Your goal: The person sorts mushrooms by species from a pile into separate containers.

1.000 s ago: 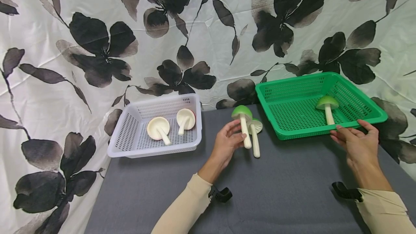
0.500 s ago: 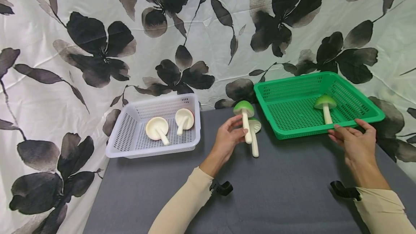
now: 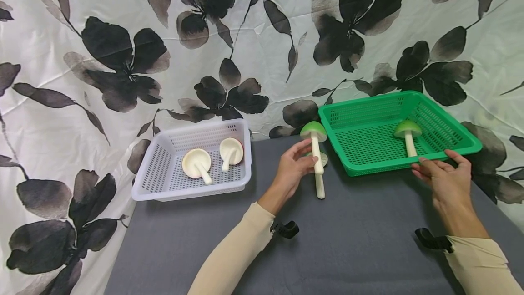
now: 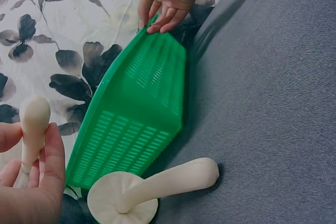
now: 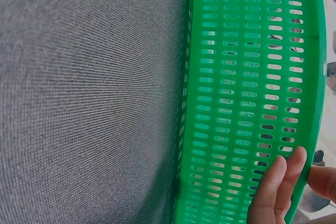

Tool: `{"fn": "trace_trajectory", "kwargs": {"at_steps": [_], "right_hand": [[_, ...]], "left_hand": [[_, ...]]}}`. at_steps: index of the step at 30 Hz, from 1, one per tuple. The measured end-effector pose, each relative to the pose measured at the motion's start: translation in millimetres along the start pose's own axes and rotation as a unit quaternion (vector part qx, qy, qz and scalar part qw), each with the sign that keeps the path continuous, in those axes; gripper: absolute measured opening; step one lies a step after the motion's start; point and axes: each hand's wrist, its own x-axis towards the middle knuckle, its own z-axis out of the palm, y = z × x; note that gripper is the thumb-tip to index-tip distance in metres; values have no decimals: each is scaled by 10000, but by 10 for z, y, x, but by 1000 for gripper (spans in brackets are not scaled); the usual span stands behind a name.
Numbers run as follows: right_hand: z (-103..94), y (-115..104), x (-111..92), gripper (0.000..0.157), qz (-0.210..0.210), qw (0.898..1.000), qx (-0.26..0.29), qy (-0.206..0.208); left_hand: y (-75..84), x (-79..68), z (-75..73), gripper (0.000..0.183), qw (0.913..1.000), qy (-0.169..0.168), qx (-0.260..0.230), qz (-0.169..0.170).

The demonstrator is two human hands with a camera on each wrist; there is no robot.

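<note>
My left hand (image 3: 292, 170) pinches the pale stem of a green-capped toy mushroom (image 3: 314, 131), holding it cap-up just left of the green basket. Behind it in the head view, a second green-capped mushroom (image 3: 320, 188) lies on the table, its cap mostly hidden; the left wrist view shows the pale underside and stem of this mushroom (image 4: 173, 182). My right hand (image 3: 448, 183) grips the near rim of the green basket (image 3: 385, 166), fingers against the outer wall and thumb over the edge. Inside that basket rests another green-capped mushroom (image 3: 409, 138).
At the left stands a white basket (image 3: 188, 191) containing two mushrooms, (image 3: 197, 163) one larger, with pale undersides facing up. Both baskets sit toward the back of the grey-covered table (image 3: 360, 240). A floral curtain (image 3: 254, 35) hangs behind.
My left hand has lifted the mushroom slightly and shifted it right, toward the green basket, so it now overlaps the mushroom on the table. My right hand keeps its grip on the rim.
</note>
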Motion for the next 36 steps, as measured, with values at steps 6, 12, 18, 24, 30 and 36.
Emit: {"fn": "trace_trajectory", "kwargs": {"at_steps": [6, 12, 18, 24, 30, 36], "right_hand": [[9, -10, 8, 80, -30, 10000, 3, 1], [14, -13, 13, 78, -52, 10000, 22, -1], [21, -19, 15, 76, -59, 10000, 62, 5], [26, -23, 20, 76, -44, 10000, 10, 57], [15, -19, 16, 79, -34, 10000, 2, 31], [5, -21, 24, 79, -48, 10000, -10, 6]], "left_hand": [[17, 64, 50, 53, 9999, -91, 106, 51], [21, 109, 104, 54, 9998, -95, 181, 51], [16, 161, 144, 55, 9997, -143, 173, 75], [34, 213, 198, 55, 9995, -164, 251, 64], [30, 265, 244, 54, 9993, -154, 337, 81], [38, 326, 300, 53, 9990, -192, 352, 173]]}}
